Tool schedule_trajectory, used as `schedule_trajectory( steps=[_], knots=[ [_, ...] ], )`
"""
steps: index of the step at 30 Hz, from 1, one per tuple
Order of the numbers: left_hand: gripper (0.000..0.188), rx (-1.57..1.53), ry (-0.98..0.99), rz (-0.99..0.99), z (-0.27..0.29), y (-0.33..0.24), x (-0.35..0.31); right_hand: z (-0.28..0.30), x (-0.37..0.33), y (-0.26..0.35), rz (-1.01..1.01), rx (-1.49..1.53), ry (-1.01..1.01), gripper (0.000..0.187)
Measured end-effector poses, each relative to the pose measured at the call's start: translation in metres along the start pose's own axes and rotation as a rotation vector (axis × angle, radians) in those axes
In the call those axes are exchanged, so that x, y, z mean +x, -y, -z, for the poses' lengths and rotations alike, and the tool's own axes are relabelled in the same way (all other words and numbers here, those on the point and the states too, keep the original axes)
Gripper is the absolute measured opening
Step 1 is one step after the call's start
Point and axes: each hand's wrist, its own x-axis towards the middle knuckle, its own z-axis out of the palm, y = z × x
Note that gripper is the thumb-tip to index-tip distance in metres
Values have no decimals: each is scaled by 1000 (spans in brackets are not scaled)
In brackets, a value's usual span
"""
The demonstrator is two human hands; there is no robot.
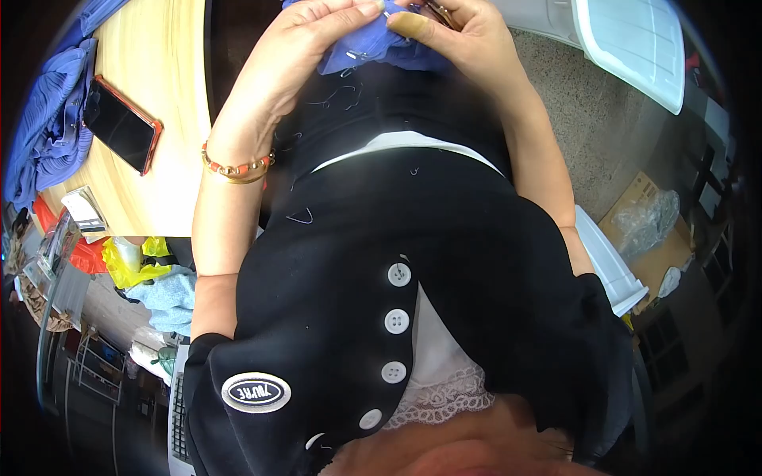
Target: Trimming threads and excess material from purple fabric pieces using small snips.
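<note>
At the top edge my left hand (317, 28) pinches a blue-violet cloth (357, 51) between thumb and fingers. The cloth looks like a gathered garment and hangs over my dark-clothed lap; its upper part is cut off by the frame. My right hand (468, 36) is close beside it, fingers curled around a small dark metal tool (440, 13), perhaps thread snips, only partly visible. A yellowish-brown cover (409, 25) wraps the right thumb, which is against the cloth. Loose thread ends (345, 95) lie scattered on my lap.
On the left, a pale wooden table (171, 87) bears a phone (123, 125) with a red-edged case and heaped blue garments (51, 127). Pale plastic tubs (635, 47) stand at right, above cardboard (635, 198) with clear plastic. Yellow bags (127, 270) and light-blue cloth (168, 297) lie lower left.
</note>
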Motion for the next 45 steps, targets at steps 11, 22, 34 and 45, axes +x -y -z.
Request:
schedule_trajectory(
  steps=[11,22,34,45],
  knots=[
    [24,35,64,-115,-6,-3,-8,12,14,19,54,74,-79,12],
    [25,-362,31,-69,-12,-44,-23,-2,-7,51,264,205,-135,36],
    [30,-312,-34,-76,-19,-38,-22,-5,-32,33,567,-584,-147,36],
    [27,-439,15,-72,-16,-34,-23,-6,-31,25,583,-588,-164,36]
  ],
)
